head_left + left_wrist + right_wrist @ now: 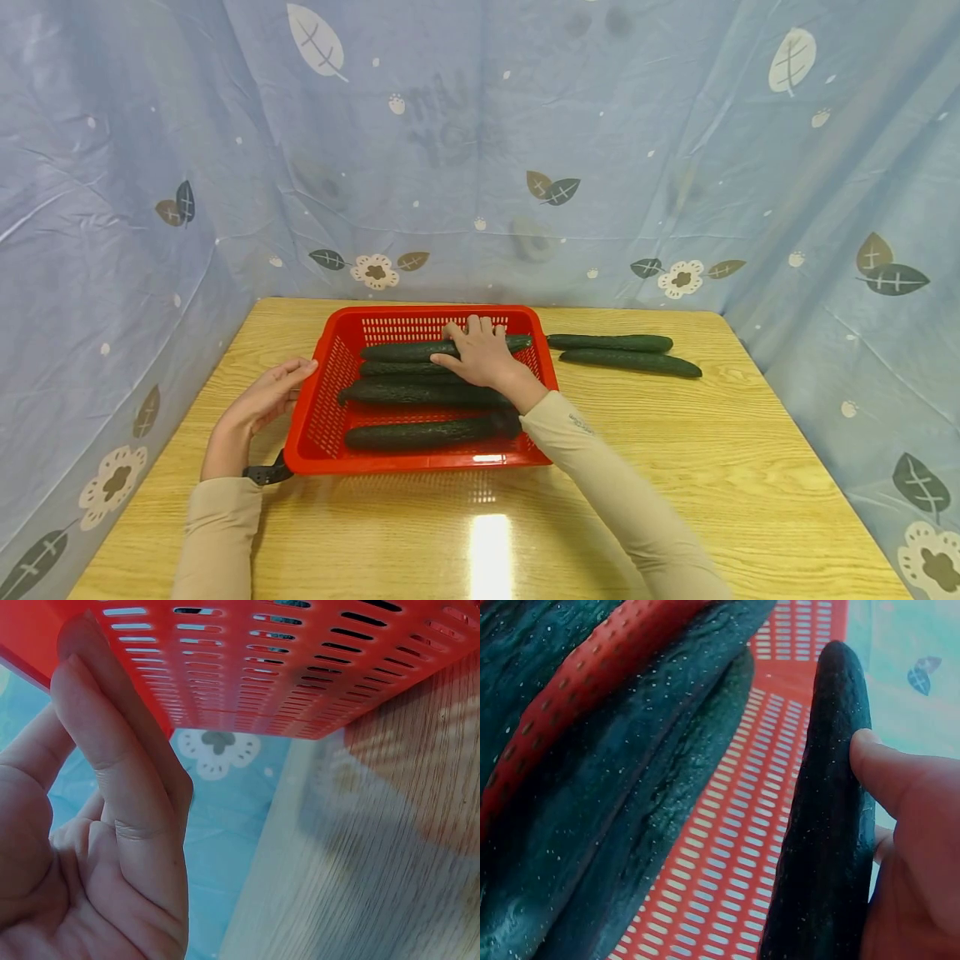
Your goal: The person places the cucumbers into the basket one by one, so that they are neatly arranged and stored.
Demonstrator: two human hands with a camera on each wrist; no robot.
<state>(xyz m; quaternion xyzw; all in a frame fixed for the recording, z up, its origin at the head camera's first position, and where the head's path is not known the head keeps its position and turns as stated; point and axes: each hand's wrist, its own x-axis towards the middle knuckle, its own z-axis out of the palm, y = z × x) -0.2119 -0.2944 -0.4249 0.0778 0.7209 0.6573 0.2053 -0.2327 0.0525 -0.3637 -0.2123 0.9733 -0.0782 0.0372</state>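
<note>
A red slotted plastic basket [420, 467] stands on the wooden table with several long dark green cucumbers [420, 433] lying lengthwise in it. My left hand [266, 396] holds the basket's left rim. In the left wrist view, its fingers [127, 772] lie along the outside of the slotted wall. Reaching over the basket, my right hand [480, 354] grips the farthest cucumber [397, 352], near the back wall. The right wrist view shows the thumb [889, 769] on that cucumber's [825, 802] side, a gap separating it from the other cucumbers [615, 810]. Its other fingers are mostly hidden there.
Two more cucumbers [630, 360] lie side by side on the table [675, 467], right of the basket. A blue patterned cloth [480, 150] hangs behind the table and along both sides. A black wrist strap [266, 473] shows at the left wrist.
</note>
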